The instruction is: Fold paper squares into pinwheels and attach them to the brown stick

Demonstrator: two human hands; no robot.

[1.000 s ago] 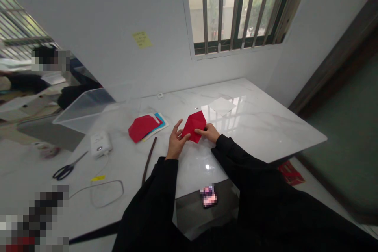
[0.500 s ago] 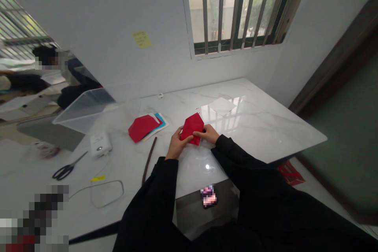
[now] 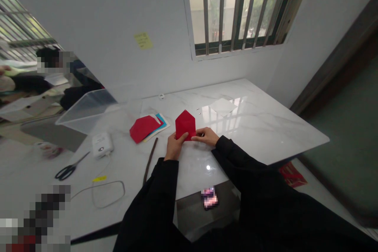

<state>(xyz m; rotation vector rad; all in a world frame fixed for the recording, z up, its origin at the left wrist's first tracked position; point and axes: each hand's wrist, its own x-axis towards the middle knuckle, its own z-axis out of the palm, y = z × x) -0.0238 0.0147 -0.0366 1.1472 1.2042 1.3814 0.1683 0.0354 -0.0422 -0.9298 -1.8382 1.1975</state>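
Note:
Between my two hands is a red piece with a pointed top, which looks like an envelope (image 3: 185, 124), held just above the white marbled table (image 3: 254, 134). My left hand (image 3: 174, 145) grips its lower left corner, the thumb lying on the front. With thumb and fingers pinched, my right hand (image 3: 206, 136) has hold of its lower right edge. To the left lies a pile with a red envelope (image 3: 143, 128) on top, over blue and pale sheets (image 3: 163, 123). A couple of tiny shiny bits (image 3: 198, 110) rest just beyond the held piece.
A white sheet (image 3: 223, 107) lies toward the back right. Left of my arm are a dark strip (image 3: 150, 159), black-handled scissors (image 3: 66, 172), a white power block (image 3: 102, 144), a thin cable (image 3: 108, 183) and a clear plastic bin (image 3: 85, 106). Another person (image 3: 79, 75) sits at far left.
The red envelope has shifted slightly left and turned from a tilt to upright, its point now facing away. My right thumb and fingers have slid to its lower right corner.

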